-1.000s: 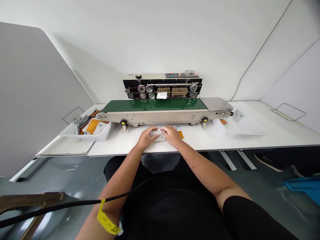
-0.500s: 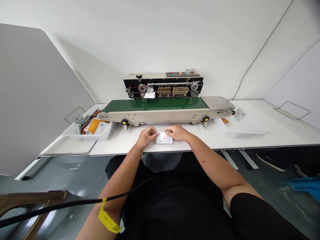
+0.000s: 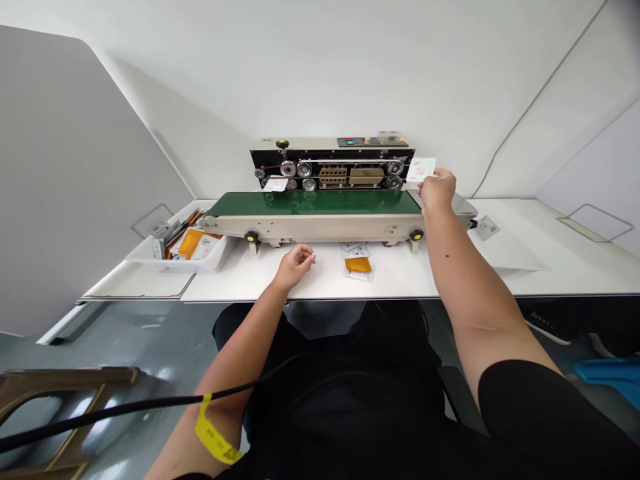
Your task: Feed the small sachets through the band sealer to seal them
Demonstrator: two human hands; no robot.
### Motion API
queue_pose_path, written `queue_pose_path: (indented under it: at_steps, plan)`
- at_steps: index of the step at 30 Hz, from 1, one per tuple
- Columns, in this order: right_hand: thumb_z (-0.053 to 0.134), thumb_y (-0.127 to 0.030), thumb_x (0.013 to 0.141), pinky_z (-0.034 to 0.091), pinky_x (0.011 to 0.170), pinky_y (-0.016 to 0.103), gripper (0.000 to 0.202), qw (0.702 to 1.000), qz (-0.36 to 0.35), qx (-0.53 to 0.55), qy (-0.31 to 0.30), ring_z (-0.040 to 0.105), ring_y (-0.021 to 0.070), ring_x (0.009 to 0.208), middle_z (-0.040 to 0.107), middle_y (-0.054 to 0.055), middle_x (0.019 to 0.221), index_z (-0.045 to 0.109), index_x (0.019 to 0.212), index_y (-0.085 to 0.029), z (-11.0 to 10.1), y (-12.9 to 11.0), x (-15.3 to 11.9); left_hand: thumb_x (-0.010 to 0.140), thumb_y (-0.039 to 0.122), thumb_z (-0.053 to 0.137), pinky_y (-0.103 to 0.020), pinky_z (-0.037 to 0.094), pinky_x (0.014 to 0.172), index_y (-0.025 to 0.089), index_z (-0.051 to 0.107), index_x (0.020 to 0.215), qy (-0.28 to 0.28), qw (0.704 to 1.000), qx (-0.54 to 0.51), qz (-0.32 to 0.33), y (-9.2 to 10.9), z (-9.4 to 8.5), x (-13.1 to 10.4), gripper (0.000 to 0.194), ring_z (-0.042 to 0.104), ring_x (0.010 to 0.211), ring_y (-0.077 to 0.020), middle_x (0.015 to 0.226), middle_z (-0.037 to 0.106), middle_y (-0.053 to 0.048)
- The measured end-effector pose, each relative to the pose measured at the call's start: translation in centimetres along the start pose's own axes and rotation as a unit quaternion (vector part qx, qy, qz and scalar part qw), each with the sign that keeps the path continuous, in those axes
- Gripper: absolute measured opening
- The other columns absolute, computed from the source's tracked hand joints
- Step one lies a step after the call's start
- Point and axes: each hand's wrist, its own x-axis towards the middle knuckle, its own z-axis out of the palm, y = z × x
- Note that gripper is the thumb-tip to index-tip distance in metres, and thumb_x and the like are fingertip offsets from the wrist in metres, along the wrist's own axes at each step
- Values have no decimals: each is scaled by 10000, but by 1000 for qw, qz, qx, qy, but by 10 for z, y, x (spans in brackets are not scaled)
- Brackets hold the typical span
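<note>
My right hand (image 3: 439, 190) pinches a small white sachet (image 3: 421, 169) by its right side. The sachet, with pale red print, is held at the right end of a band sealer (image 3: 370, 151), above the metal plate by the green conveyor belt (image 3: 310, 204). My left hand (image 3: 296, 265) rests on the table in front of the machine, fingers loosely curled, thumb apart, nothing visible in it. To its right lie several sachets, among them an orange one (image 3: 359, 265) and a silvery one (image 3: 355, 250). Another white sachet (image 3: 275, 184) sits at the sealer's left rollers.
A white bin (image 3: 215, 260) heaped with orange, white and silver packets stands at the left of the table. On the right, a translucent white bin (image 3: 515, 260) has a sachet (image 3: 487, 228) by it. A black cable (image 3: 150, 404) crosses my left arm. Partitions stand on both sides.
My right hand has carried a white sachet up and right to the sealer's right end. My left hand has let go of it. The sachet in the machine has moved left; sachets under my hands are uncovered.
</note>
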Motion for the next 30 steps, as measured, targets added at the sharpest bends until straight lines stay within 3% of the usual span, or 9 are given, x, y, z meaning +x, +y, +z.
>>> queue_pose_path:
  at_steps: [3, 6, 11, 15, 18, 21, 23, 25, 30]
  plan:
    - [551, -73, 834, 379, 432, 201, 173, 996, 84, 11, -16, 501, 74, 424, 583, 13, 618, 651, 973, -100, 11, 6, -5, 873, 450, 670, -238, 461, 585, 183, 558, 956, -3, 1000, 13, 3, 1, 0, 0, 302, 550, 597, -99, 782, 642, -12]
    - [549, -81, 836, 351, 398, 178, 94, 987, 141, 38, -72, 467, 73, 400, 531, -16, 547, 621, 866, -133, 25, 2, -15, 876, 459, 664, -241, 457, 587, 184, 566, 957, -3, 1000, 26, 4, 2, -1, -1, 303, 554, 606, -106, 792, 647, -19]
    - [561, -55, 808, 329, 379, 147, 123, 965, 200, 94, -145, 438, 68, 393, 498, -38, 519, 564, 842, -173, 43, -12, -20, 885, 458, 649, -247, 461, 601, 188, 564, 962, -6, 999, 40, 9, -2, -1, 1, 293, 576, 629, -118, 792, 649, -20]
    - [598, -67, 801, 381, 424, 150, 150, 950, 208, 95, -214, 471, 70, 431, 541, -27, 559, 571, 906, -172, 52, -24, -28, 899, 444, 628, -281, 506, 691, 190, 580, 983, -16, 995, 91, 25, -4, -3, 1, 271, 641, 777, -166, 847, 665, -42]
    - [613, -166, 840, 452, 486, 195, 188, 966, 139, 52, -212, 530, 92, 510, 614, 16, 705, 607, 1028, -157, 52, -24, -45, 905, 425, 620, -354, 528, 843, 201, 628, 1051, -59, 976, 196, 69, -2, -3, 1, 267, 648, 961, -218, 1017, 687, -84]
    - [552, -230, 877, 545, 650, 284, 310, 993, -21, -21, -113, 600, 144, 691, 634, 59, 913, 616, 1174, -171, 47, -14, -74, 863, 434, 685, -457, 431, 1082, 232, 630, 1241, -137, 937, 297, 121, 2, 2, 1, 432, 555, 1243, -289, 1306, 635, -111]
    - [486, -203, 884, 554, 819, 353, 358, 985, -129, -72, -85, 618, 189, 851, 622, 89, 1009, 633, 1210, -175, 46, -6, -96, 830, 461, 723, -501, 349, 1163, 250, 600, 1335, -177, 917, 335, 126, 2, 6, 1, 560, 488, 1341, -322, 1420, 577, -104]
    - [441, -172, 882, 516, 938, 404, 401, 967, -206, -112, -100, 604, 230, 977, 604, 118, 1072, 650, 1224, -174, 48, 0, -115, 826, 480, 725, -515, 320, 1187, 257, 596, 1357, -192, 909, 350, 121, 1, 9, 2, 591, 470, 1367, -331, 1453, 558, -95]
    - [432, -165, 897, 445, 1028, 473, 465, 930, -294, -174, -138, 518, 300, 1151, 545, 154, 1212, 605, 1329, -185, 59, -8, -141, 845, 457, 712, -514, 338, 1184, 255, 606, 1354, -184, 908, 351, 136, 0, 9, 1, 558, 489, 1354, -317, 1434, 578, -92]
